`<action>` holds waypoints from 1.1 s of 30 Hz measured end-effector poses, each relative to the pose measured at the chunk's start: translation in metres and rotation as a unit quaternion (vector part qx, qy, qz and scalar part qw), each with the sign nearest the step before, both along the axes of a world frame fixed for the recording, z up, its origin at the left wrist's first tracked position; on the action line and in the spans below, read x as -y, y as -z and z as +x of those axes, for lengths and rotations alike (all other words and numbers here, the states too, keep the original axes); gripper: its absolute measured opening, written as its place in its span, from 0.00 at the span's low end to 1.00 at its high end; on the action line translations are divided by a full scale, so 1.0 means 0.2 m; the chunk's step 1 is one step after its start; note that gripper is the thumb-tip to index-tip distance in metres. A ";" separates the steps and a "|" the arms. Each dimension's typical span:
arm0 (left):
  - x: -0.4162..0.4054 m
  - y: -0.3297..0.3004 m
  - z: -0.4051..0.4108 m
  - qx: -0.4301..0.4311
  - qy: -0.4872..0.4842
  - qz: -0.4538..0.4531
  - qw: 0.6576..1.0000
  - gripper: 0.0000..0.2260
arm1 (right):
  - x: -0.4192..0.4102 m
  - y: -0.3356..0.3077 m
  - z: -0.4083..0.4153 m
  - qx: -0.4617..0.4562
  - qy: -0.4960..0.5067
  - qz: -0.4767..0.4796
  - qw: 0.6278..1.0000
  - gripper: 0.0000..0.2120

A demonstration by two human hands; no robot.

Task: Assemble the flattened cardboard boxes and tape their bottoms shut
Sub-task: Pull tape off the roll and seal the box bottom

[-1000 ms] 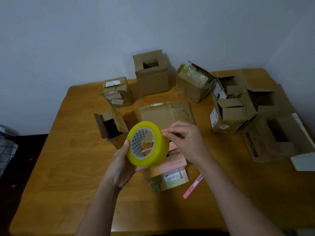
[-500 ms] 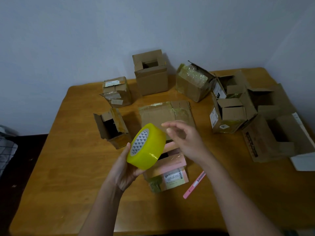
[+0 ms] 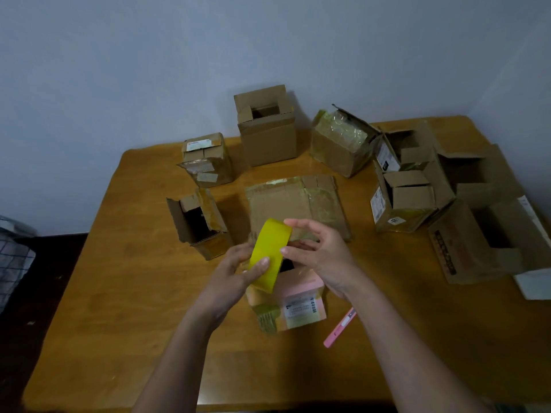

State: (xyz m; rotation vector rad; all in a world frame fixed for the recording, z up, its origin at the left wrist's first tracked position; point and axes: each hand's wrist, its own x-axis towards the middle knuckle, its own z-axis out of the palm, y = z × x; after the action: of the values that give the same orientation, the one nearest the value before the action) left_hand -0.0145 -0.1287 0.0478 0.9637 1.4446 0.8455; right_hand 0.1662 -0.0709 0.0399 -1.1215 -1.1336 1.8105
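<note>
Dim, flat light; soft wide-angle blur

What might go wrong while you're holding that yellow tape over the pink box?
1. The yellow roll of tape is held edge-on by the left hand, with the right hand's fingertips at its rim; it might slip and drop onto the small pink cardboard box below.
2. Pulled tape could stick to itself or to fingers.
3. The pink utility knife lies beside the right forearm on the wooden table; the arm might knock it off.
</note>
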 end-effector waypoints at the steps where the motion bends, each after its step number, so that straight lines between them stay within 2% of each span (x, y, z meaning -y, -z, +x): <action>1: 0.00 0.01 0.00 0.010 0.009 0.016 1.000 0.15 | 0.00 0.00 0.00 0.009 -0.002 0.012 1.000 0.21; 3: 0.00 0.02 -0.01 0.050 0.002 0.029 0.998 0.17 | -0.02 -0.02 0.00 0.041 -0.007 0.055 0.998 0.17; 7: 0.00 0.03 -0.03 0.069 0.014 0.039 0.997 0.17 | -0.06 -0.05 0.02 0.118 -0.028 0.104 0.987 0.12; 11: -0.01 0.02 -0.05 0.055 0.027 0.037 0.997 0.17 | -0.07 -0.06 0.02 0.183 -0.054 0.118 0.974 0.12; 16: -0.01 0.00 -0.06 0.040 0.042 0.045 0.997 0.15 | -0.07 -0.07 0.03 0.217 -0.069 0.151 0.962 0.10; 20: -0.02 -0.02 -0.07 0.016 0.062 0.060 0.996 0.12 | -0.05 -0.08 0.04 0.217 -0.066 0.173 0.959 0.08; 25: -0.03 -0.02 -0.08 -0.004 0.068 0.074 0.995 0.16 | -0.04 -0.04 0.01 0.209 -0.026 0.191 0.959 0.09; 30: -0.02 -0.02 -0.08 0.011 0.059 0.072 0.996 0.16 | -0.01 -0.04 -0.01 0.218 0.011 0.214 0.952 0.07; 33: 0.00 -0.02 -0.09 0.028 0.057 0.066 0.996 0.17 | -0.02 -0.06 0.01 0.210 -0.013 0.218 0.953 0.08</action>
State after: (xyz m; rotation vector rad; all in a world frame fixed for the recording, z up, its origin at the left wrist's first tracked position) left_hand -0.0330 -0.1281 0.0515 1.1021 1.2867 0.8848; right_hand 0.1679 -0.0677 0.0526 -1.2475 -1.7007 1.2691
